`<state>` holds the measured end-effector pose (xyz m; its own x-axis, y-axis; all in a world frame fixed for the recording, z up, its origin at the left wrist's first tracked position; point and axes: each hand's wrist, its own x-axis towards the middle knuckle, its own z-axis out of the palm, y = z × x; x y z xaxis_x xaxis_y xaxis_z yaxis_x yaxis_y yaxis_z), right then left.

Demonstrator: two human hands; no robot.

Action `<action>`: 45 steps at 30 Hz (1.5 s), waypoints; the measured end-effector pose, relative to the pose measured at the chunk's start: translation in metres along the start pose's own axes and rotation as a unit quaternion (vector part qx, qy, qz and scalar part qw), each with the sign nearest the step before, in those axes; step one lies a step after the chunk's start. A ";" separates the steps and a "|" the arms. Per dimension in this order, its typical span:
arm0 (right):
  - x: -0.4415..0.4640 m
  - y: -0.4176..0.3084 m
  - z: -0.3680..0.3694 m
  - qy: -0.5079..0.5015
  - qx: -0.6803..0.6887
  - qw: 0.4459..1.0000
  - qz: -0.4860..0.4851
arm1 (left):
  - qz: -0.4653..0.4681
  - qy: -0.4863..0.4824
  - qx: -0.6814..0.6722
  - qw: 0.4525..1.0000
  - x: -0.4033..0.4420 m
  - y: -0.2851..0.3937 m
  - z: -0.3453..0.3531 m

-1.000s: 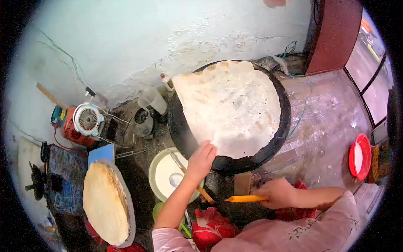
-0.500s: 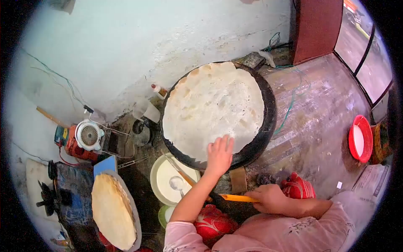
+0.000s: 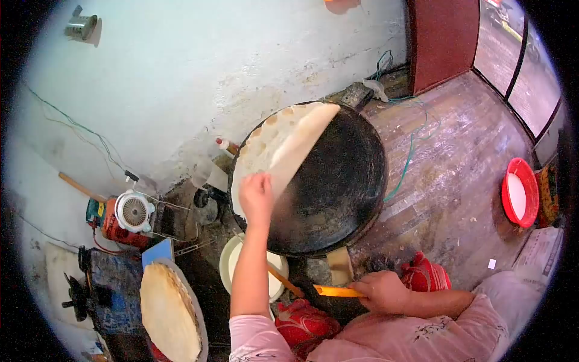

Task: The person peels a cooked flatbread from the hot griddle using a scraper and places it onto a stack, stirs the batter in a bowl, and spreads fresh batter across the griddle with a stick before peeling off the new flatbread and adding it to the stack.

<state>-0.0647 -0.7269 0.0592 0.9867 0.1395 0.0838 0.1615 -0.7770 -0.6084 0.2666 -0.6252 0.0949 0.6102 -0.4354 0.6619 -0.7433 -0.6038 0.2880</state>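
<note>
A large thin flatbread (image 3: 256, 148) is folded over on the left part of the round black griddle (image 3: 338, 181). At its lower edge my left hand (image 3: 256, 196) is closed, fingers pinching the sheet; the fingertips are partly hidden. The right part of the griddle shows bare black. My right hand (image 3: 386, 292) grips a flat orange-yellow strip-like tool (image 3: 338, 291) near my lap, apart from the griddle. Below the griddle, partly behind my left arm, stands a bowl of white batter (image 3: 274, 265) with a wooden-handled utensil (image 3: 283, 280) across it.
A stack of flatbreads (image 3: 170, 314) lies at lower left. A small blower (image 3: 134, 211) stands by the wall, near a metal jug (image 3: 208, 178) and a bottle (image 3: 227, 146). A red basin (image 3: 520, 193) with white contents sits at right. A green cable (image 3: 410, 154) trails over the floor.
My left hand has moved left and up with the flatbread's edge, folding the sheet over and baring the griddle's right side. My right hand still holds the tool. The view has shifted slightly.
</note>
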 end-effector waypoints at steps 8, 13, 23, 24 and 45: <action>-0.002 0.001 -0.002 -0.018 0.009 1.000 0.012 | 0.182 -0.076 0.100 0.975 -0.039 0.059 -0.034; -0.002 -0.002 -0.006 -0.012 0.018 1.000 0.004 | 0.240 -0.318 -0.026 0.917 -0.113 0.057 -0.029; -0.005 0.003 -0.011 0.148 0.379 0.907 0.107 | -0.744 0.049 -0.422 0.516 -0.198 -0.079 -0.024; -0.007 0.010 -0.010 0.108 0.492 0.854 0.129 | -0.724 0.013 -0.457 0.517 -0.221 -0.105 -0.015; 0.301 -0.125 -0.169 0.297 -0.024 0.955 -0.015 | -0.118 -0.022 -0.189 0.975 -0.032 -0.067 -0.362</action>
<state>0.2156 -0.6909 0.2937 0.8169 -0.1987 0.5415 0.1774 -0.8068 -0.5636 0.1978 -0.3286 0.3049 0.7819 -0.3462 0.5184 -0.6230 -0.4058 0.6687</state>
